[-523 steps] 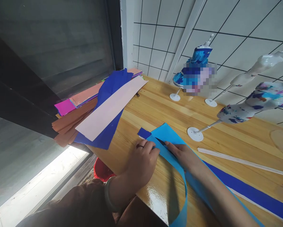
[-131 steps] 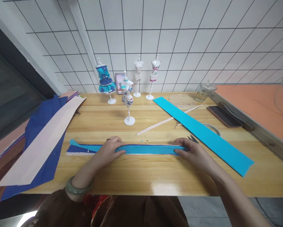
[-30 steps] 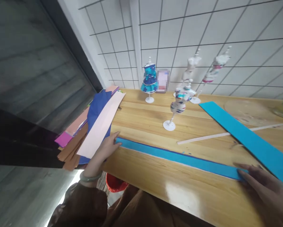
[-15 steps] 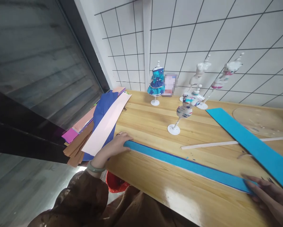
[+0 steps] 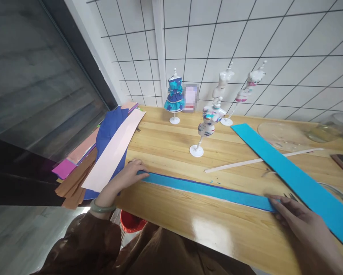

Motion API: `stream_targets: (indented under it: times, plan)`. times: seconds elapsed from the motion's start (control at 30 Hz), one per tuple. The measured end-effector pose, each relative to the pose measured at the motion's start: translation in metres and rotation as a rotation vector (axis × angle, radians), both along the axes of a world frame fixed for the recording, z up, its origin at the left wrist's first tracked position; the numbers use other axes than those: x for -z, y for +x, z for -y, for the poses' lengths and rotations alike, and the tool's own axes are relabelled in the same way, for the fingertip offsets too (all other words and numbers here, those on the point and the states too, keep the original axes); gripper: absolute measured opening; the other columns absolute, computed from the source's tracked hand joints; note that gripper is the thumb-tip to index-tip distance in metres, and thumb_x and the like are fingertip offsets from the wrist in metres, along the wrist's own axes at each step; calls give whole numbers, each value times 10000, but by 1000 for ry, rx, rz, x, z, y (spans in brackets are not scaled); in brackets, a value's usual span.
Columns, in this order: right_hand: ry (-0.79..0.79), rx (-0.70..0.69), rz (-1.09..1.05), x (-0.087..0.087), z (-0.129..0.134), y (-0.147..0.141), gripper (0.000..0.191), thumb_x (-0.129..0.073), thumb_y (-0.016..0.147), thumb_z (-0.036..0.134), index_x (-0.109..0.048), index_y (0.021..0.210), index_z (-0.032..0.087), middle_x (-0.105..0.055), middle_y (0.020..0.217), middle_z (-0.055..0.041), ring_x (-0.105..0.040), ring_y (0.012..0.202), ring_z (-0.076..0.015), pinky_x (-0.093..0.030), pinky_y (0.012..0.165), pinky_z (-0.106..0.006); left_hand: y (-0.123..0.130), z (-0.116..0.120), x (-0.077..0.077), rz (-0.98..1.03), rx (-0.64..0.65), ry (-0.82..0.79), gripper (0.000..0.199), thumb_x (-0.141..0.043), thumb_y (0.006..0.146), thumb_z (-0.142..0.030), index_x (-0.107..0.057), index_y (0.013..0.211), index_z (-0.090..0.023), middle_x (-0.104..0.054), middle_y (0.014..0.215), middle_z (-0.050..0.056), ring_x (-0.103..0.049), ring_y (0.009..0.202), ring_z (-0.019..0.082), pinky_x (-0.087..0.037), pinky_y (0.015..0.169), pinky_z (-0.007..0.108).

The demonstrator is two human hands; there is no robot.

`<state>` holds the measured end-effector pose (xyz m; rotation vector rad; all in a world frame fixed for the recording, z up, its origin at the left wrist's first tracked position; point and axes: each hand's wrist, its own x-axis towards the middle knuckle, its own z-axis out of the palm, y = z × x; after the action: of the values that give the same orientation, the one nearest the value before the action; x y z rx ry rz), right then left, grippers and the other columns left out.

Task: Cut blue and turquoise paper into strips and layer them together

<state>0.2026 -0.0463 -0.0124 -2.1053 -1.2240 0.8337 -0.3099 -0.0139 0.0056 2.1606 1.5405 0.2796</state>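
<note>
A long, narrow blue paper strip (image 5: 205, 190) lies flat across the wooden table, with a dark blue layer showing along its far edge and a pale edge along the near side. At its left end is my left hand (image 5: 134, 173), fingers closed on the strip and thumb laid over it. My right hand (image 5: 291, 214) pinches the right end between thumb and fingers. Just behind that hand, the dark tips of a tool (image 5: 290, 197) show, too little to name. Farther right, a wider bright blue strip (image 5: 288, 172) lies slantwise.
Four small dress forms stand at the back, one in a blue ruffled dress (image 5: 174, 95), the nearest a patterned form (image 5: 208, 122). Left lie a pale pink sheet (image 5: 114, 152) and brown strips (image 5: 76, 179). A thin white strip (image 5: 231, 165) lies behind. Below the edge is a red bin (image 5: 131, 222).
The view has shifted to the right, so the table's contents appear farther left. Both hands stay at the two ends of the blue strip, and more of my right hand shows.
</note>
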Motion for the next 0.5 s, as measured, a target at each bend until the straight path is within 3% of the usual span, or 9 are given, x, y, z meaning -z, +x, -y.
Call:
stream_targets:
  times: [0.07,0.17,0.3,0.4,0.5]
  plan:
    - [-110,27,-25,1,-1,2,412,-633,685,551,-712,931,230,-695,930,-81,-635,746,-241,-497,585,-319,1,-1,3,-3,2,14,235,-524,853,-399,-675,846,-219,-570,886,36,-505,919,190,-388,841,330]
    - [-97,11,-15,4,-2,4,442,-615,697,550,-691,971,213,-681,789,-48,-602,685,-209,-472,571,-303,0,-3,6,-15,-1,26,239,-521,853,-384,-660,784,-203,-572,865,39,-510,912,194,-397,840,338]
    - [-42,4,-60,11,-4,6,462,-616,686,542,-683,978,190,-677,753,-29,-570,594,-167,-474,511,-271,9,-2,6,-31,-34,69,267,-550,823,-433,-656,915,-206,-589,931,51,-512,964,216,-411,870,369]
    - [8,-17,-64,17,-5,7,440,-626,683,526,-691,949,180,-678,735,-30,-548,520,-137,-465,456,-248,36,4,0,-5,-6,132,417,-610,773,-467,-601,1106,-216,-583,1099,64,-476,1080,240,-382,955,406]
    - [98,-24,-36,20,-5,8,414,-641,673,518,-705,899,177,-667,674,-29,-539,470,-129,-449,412,-238,73,12,-4,34,157,138,489,-616,784,-433,-524,1222,-236,-544,1230,56,-435,1169,234,-348,1014,397]
